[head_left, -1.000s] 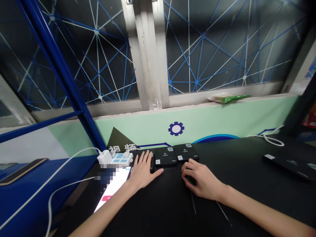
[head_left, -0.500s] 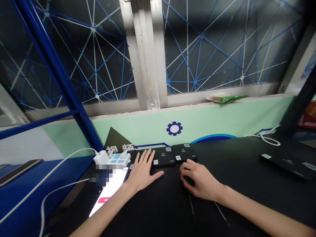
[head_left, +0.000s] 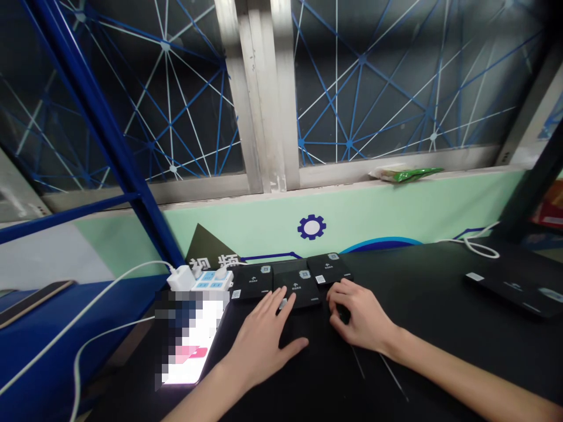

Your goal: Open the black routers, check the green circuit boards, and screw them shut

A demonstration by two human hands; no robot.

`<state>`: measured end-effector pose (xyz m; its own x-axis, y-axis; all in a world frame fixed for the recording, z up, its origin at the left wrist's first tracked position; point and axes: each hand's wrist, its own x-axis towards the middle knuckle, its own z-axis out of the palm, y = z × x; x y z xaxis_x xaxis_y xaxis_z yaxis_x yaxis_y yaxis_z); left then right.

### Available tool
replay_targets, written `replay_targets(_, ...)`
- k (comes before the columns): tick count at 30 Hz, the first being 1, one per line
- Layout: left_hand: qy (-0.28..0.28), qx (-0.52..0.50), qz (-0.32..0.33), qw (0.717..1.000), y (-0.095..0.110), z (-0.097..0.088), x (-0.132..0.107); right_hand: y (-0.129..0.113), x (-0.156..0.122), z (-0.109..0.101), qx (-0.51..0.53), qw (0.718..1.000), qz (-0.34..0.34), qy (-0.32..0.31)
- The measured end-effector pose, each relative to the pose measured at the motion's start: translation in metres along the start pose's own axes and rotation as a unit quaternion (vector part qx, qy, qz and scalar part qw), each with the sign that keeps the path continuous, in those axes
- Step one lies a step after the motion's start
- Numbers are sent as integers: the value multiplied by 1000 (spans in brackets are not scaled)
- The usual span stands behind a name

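Three flat black boxes with small printed labels lie side by side near the wall. My left hand (head_left: 264,334) is open, its fingertips resting on the front of the middle box (head_left: 303,282), which sits slightly nearer me than its neighbours. The left box (head_left: 253,281) is untouched, just beyond that hand. My right hand (head_left: 360,313) is curled on the table by the front right corner of the right box (head_left: 328,268). Its fingertips bend toward the thumb; what they hold, if anything, is hidden. Two thin pale lines (head_left: 394,378) run across the tabletop below it.
A lit phone (head_left: 193,346) lies left of my left hand, partly pixelated. Behind it stands a white power strip (head_left: 213,281) with plugs and cables. Another flat black device (head_left: 514,290) and a white cable (head_left: 481,249) lie at right. A green packet (head_left: 404,174) rests on the sill.
My left hand has moved right and toward me, off the left box and onto the middle one. The middle box has shifted slightly nearer. My right hand has moved slightly right.
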<state>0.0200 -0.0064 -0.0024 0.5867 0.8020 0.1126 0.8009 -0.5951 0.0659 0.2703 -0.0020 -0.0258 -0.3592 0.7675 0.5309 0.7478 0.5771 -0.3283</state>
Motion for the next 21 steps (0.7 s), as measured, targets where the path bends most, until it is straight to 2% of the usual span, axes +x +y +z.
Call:
replay_targets(5, 30, -28, 26, 999, 12, 2, -22, 0, 0, 1, -3, 1000, 7, 7)
replay_targets(8, 56, -34, 31, 997, 15, -2, -27, 1, 0, 1, -5, 1000, 8, 6)
replay_targets(11, 73, -56, 23, 995, 12, -11, -18, 2, 1, 1, -6, 1000, 6, 2)
replay_targets(14, 97, -77, -28, 992, 4, -13, -3, 1, 0, 1, -2, 1000, 6, -4)
replay_targets(17, 103, -85, -31, 991, -5, -5, 7, 1, 0, 1, 4, 1000, 5, -11)
replay_targets(21, 97, -96, -17, 990, -10, 4, 5, 1, 0, 1, 4, 1000, -2, -14)
